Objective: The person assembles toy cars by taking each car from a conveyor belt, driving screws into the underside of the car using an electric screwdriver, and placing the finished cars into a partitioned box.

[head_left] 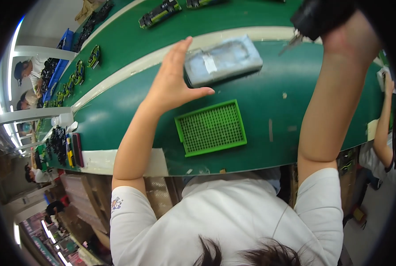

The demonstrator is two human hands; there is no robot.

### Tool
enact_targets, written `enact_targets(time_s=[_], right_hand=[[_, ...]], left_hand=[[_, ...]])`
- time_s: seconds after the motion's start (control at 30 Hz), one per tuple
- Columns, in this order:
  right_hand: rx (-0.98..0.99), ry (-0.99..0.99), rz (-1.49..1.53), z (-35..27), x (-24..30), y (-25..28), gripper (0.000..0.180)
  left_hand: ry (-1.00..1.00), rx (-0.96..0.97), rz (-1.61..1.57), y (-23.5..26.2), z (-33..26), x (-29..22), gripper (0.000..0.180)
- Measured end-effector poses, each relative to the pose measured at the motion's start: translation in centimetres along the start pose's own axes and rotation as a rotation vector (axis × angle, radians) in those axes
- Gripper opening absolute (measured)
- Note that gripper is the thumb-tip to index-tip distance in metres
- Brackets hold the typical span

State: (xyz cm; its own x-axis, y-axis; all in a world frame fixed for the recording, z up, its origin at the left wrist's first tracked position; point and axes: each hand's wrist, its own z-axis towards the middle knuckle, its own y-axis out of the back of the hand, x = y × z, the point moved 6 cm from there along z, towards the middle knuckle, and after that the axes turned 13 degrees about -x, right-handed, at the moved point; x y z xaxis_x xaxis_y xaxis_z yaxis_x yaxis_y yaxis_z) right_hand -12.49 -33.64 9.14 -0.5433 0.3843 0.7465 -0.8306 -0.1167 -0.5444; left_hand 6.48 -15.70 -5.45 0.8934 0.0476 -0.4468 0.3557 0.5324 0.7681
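Note:
My left hand (173, 82) is open, thumb spread from the fingers, at the left end of a block-like pad (224, 62). The pad is pale blue and worn, with a hollow on top and a strip of whitish tape. Whether my fingers touch it, I cannot tell. High on the right, my right hand (346, 40) is closed round a black tool (317, 17) with a thin metal tip pointing down and left. The tool is blurred and hides most of my fingers. Nearer to me lies a shallow green plastic basket (212, 128) with a grid bottom.
Beyond a pale rail (131, 71), black-and-green parts (160, 13) lie along a green belt. Pens and a dark case (77, 148) sit at the left by a white sheet (100, 162). Other people (27, 73) work at the far left; another person's arm (384, 115) is at right.

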Motion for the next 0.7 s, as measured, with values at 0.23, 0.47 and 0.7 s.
enact_targets(time_s=[0.23,0.47,0.7], right_hand=[[0.431,-0.447,0.267,3.8,-1.4,2.0,0.073],[0.378,-0.398,0.275,5.2,-1.1,2.9,0.077],[0.458,-0.204,0.334,4.3,-0.1,2.4,0.075]], left_hand=[[0.124,0.091,-0.143,-0.4,-1.1,1.9,0.107],[0.091,0.053,-0.168,2.6,-1.0,4.5,0.112],[-0.218,-0.108,0.095,-2.0,15.7,4.8,0.064]])
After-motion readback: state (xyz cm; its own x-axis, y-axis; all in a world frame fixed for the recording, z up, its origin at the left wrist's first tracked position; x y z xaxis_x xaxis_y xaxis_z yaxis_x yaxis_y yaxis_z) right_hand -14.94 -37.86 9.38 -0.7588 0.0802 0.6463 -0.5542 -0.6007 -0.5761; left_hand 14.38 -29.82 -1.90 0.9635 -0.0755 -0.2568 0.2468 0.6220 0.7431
